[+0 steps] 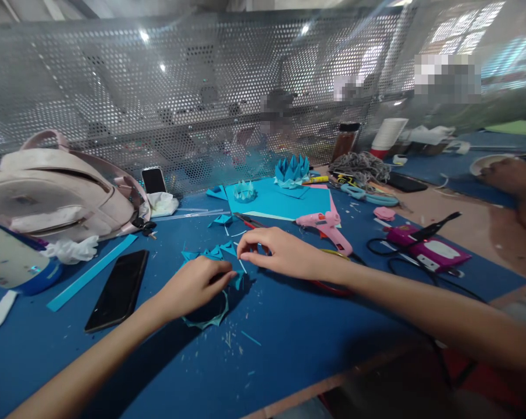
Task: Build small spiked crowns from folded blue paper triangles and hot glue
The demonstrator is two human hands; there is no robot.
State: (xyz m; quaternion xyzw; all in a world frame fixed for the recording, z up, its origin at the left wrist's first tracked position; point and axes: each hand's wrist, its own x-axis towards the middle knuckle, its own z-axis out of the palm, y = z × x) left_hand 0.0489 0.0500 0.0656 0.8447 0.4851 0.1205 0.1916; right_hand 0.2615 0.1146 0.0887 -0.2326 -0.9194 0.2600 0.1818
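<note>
A ring of folded light-blue paper [219, 319] with pointed edges lies on the table, partly covered by my left hand [204, 282]. The left thumb and fingers are closed at its right side, by a darker blue folded piece [238, 280]. More blue folded points [217, 251] show behind that hand. My right hand [276, 250] is just to the right, fingers curled down and closed; what they hold, if anything, is hidden. Scissors blades [246, 220] poke out behind it, and red handles [333, 288] show under its wrist. Beyond lies a pink glue gun [324, 226].
Blue paper sheets [272, 201] carry a paper lotus [291, 170] and a small paper crown [244, 191]. A black phone [117, 291], blue strip [92, 272] and backpack [57, 186] are left. A purple box [429, 247] with black cable is right. Another person's hand [505, 174] is far right.
</note>
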